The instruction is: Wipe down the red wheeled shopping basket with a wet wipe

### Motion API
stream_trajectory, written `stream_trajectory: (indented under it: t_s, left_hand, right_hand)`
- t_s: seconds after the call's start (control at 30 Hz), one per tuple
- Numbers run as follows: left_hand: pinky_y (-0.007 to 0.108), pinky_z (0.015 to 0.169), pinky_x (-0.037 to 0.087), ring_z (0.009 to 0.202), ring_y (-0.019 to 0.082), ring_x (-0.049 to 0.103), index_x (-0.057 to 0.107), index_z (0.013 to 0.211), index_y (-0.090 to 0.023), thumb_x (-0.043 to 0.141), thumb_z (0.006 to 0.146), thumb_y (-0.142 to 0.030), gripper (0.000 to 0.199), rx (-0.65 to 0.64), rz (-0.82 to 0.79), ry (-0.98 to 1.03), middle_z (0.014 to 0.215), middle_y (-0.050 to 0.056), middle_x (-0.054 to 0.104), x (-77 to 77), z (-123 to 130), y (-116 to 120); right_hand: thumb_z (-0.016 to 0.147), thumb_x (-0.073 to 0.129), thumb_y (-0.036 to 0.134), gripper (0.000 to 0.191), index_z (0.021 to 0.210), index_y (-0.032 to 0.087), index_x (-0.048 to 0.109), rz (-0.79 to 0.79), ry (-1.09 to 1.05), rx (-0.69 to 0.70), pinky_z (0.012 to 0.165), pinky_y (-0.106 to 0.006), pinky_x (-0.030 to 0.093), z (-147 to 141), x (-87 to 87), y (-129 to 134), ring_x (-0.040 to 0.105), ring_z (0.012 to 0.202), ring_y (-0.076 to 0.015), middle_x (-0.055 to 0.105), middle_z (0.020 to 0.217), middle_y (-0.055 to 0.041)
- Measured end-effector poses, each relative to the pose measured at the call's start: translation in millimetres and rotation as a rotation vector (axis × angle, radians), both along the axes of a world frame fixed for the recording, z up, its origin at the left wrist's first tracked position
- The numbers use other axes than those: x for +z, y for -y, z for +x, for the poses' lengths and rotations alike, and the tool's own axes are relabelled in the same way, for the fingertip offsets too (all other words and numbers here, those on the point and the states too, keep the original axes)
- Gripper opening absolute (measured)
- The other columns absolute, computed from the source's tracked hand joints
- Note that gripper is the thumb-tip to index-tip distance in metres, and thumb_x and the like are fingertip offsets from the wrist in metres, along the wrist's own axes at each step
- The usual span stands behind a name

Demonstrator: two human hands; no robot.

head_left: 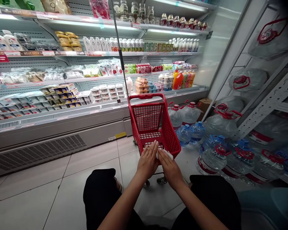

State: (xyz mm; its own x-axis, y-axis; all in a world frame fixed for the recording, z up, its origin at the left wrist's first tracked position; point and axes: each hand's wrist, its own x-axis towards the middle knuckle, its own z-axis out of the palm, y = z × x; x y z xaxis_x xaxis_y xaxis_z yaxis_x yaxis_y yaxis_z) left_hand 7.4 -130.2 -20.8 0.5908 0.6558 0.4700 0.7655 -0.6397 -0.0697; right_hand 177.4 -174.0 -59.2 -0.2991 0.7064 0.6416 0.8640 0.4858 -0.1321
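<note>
A small red plastic shopping cart (pixel 172 137) stands in front of my knees. My left hand (pixel 148 161) rests over its near rim, fingers stretched out side by side and pointing away from me. Close beside it, my right hand (pixel 170 166) bends over the same rim. A crumpled white cloth or tissue (pixel 168 154) shows at the fingers of my right hand, partly covered by them. Whether the left palm also touches the cloth is hidden. The cart's grid basket bottom (pixel 150 136) shows beyond my fingertips, and a thin dark pole (pixel 121 59) rises from its far left corner.
A long refrigerated display (pixel 103 119) with dairy cups, bottles and packets runs across the back. Large water bottles (pixel 212 159) crowd the floor on the right, beside a white metal rack (pixel 266 99). My dark-clothed knees (pixel 99 191) flank my arms above the tiled floor (pixel 31 195).
</note>
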Motion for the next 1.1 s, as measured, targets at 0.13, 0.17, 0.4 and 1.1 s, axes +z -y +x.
stream_trajectory:
  t_s: [0.13,0.17,0.4,1.1]
  left_hand:
    - [0.045,0.130,0.024,0.159,0.023,0.019,0.009,0.168,-0.023,0.047,0.105,-0.037,0.074,-0.043,0.012,-0.061,0.173,0.003,0.018,7.5,-24,-6]
    - [0.046,0.130,0.025,0.159,0.024,0.019,0.012,0.167,-0.026,0.047,0.106,-0.037,0.072,-0.029,0.015,-0.064,0.173,0.002,0.019,8.2,-30,-8]
    - [0.050,0.127,0.032,0.155,0.025,0.034,0.011,0.167,-0.035,0.045,0.107,-0.030,0.069,0.077,0.041,0.006,0.170,0.001,0.029,-6.5,-22,-18]
    - [0.047,0.126,0.035,0.149,0.023,0.044,0.023,0.165,-0.035,0.046,0.106,-0.020,0.065,0.002,0.091,-0.077,0.166,0.003,0.037,-9.7,-44,-22]
  right_hand:
    - [0.093,0.027,-0.001,0.082,0.167,0.031,0.011,-0.035,0.048,-0.041,0.118,-0.044,0.044,53,-4.8,-1,0.038,0.152,-0.0203,0.041,0.164,-0.0031]
    - [0.094,0.027,-0.001,0.081,0.167,0.031,0.010,-0.040,0.036,-0.087,0.118,-0.044,0.044,67,-6.0,-1,0.038,0.152,-0.0205,0.041,0.164,-0.0033]
    - [0.097,0.028,0.003,0.078,0.167,0.028,0.006,-0.042,-0.073,-0.181,0.120,-0.049,0.043,67,-7.3,-8,0.037,0.152,-0.0235,0.041,0.164,-0.0068]
    - [0.106,0.024,0.016,0.062,0.166,0.030,0.021,-0.124,-0.186,-0.101,0.123,-0.050,0.039,99,-8.2,-30,0.029,0.156,-0.0209,0.037,0.167,-0.0039]
